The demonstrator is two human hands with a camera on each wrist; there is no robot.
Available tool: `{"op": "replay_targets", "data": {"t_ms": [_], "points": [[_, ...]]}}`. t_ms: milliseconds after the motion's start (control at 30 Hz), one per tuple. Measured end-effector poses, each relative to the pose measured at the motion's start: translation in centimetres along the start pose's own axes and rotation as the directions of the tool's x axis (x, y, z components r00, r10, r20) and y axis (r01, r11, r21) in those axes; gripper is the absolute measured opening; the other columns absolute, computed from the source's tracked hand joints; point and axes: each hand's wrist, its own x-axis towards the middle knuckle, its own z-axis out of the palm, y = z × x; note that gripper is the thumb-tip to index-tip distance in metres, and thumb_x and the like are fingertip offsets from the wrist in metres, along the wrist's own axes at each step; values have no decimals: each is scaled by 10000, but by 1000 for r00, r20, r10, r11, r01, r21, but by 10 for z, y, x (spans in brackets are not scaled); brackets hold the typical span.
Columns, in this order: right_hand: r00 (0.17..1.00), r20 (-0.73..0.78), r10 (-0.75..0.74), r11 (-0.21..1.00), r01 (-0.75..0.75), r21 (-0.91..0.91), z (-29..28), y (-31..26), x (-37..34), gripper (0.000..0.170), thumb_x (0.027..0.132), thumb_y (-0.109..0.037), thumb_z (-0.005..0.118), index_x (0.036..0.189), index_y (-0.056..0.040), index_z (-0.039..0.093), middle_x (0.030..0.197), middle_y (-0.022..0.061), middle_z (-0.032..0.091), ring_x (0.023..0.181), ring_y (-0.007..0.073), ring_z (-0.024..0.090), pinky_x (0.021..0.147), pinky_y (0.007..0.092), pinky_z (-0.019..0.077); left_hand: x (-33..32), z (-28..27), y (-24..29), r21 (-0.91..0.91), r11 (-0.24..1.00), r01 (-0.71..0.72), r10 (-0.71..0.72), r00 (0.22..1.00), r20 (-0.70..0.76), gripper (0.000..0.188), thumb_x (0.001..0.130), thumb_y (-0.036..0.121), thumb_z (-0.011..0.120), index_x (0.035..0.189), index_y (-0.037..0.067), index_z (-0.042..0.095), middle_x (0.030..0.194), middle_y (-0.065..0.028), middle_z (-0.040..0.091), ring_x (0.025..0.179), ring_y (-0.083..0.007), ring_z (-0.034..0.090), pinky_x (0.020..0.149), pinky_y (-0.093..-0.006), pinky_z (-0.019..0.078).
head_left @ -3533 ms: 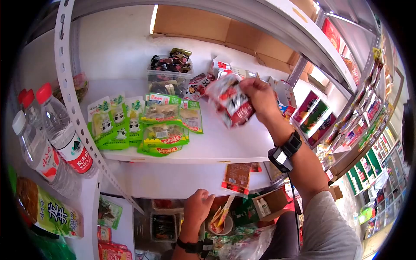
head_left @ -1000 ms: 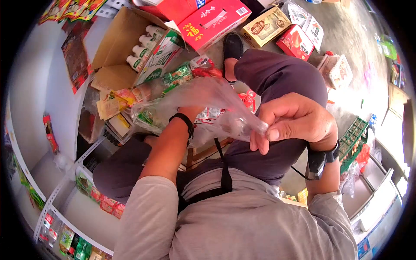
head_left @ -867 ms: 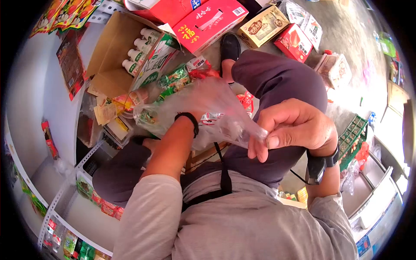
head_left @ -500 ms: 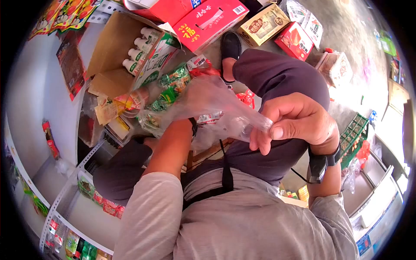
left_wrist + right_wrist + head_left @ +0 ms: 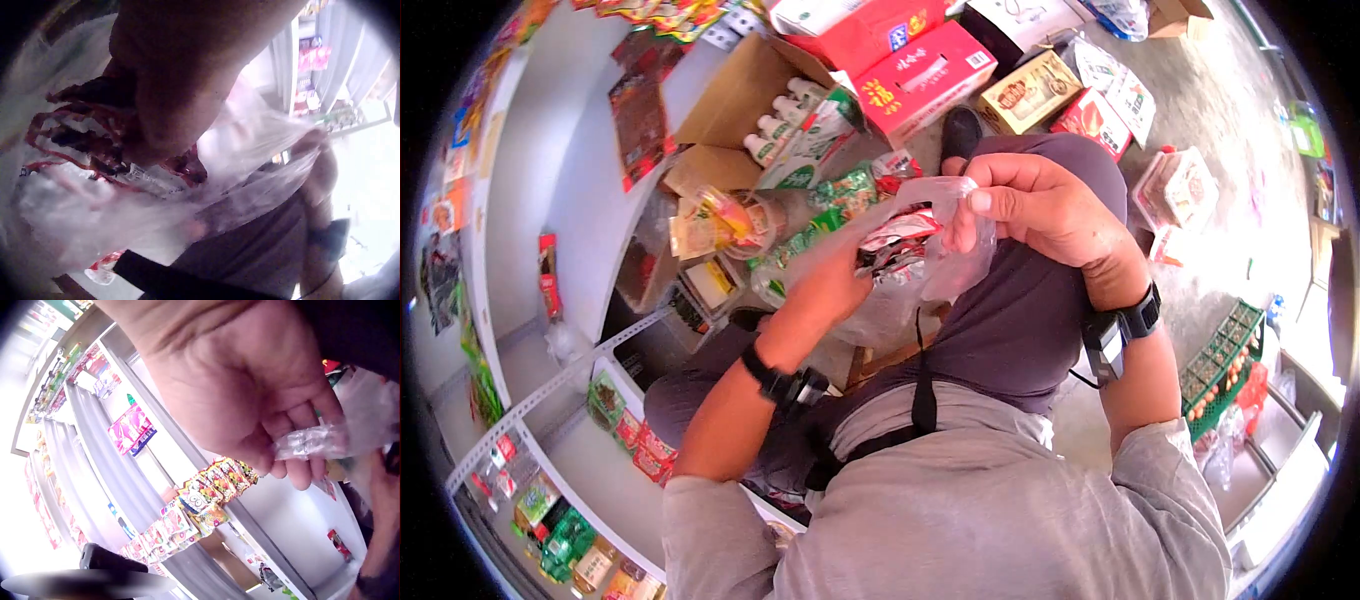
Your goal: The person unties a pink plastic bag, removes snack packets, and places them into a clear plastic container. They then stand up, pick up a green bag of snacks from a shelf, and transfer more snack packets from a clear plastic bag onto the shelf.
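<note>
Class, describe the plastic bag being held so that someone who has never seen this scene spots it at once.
In the head view, find the dark trousers. Over them, the right hand pinches the rim of a clear plastic bag. Unlike the green packets beside it, it is see-through, with red-and-white packets at its mouth.

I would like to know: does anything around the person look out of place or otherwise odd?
Yes, slightly: green packets lie jumbled between the open carton and the plastic bag, looking untidy because they form no row or neat stack. I see nothing clearly spilled or damaged.
</note>
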Motion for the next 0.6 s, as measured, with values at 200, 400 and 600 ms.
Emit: {"op": "replay_targets", "data": {"t_ms": [200, 400, 600], "points": [[994, 24, -108, 966, 111, -233, 27, 15, 16, 212, 1036, -217, 590, 957, -42, 680, 905, 15, 722, 878, 95, 640, 810, 271, 488, -98, -39, -7, -490, 853, 179, -189, 982, 31, 636, 785, 23, 758, 1381, 0, 539, 1109, -64, 694, 995, -149, 659, 916, -329, 533], [974, -135, -184, 904, 113, -412, 45, 29, 33, 176, 1001, -163, 587, 925, -28, 671, 843, 26, 703, 813, 111, 641, 778, 287, 507, -138, -20, -2, -294, 940, 173, -159, 985, 69, 575, 791, 87, 815, 1303, -6, 571, 1079, -24, 662, 979, -109, 601, 902, -308, 518], [964, -179, -197, 870, 87, -485, 72, 13, 28, 239, 1042, -202, 550, 894, -46, 655, 830, 8, 680, 814, 110, 616, 750, 302, 515, -212, -100, 23, -725, 687, -60, 23, 998, -61, 675, 843, -34, 739, 1454, 8, 455, 1104, -75, 682, 924, -196, 721, 839, -384, 601]]}}
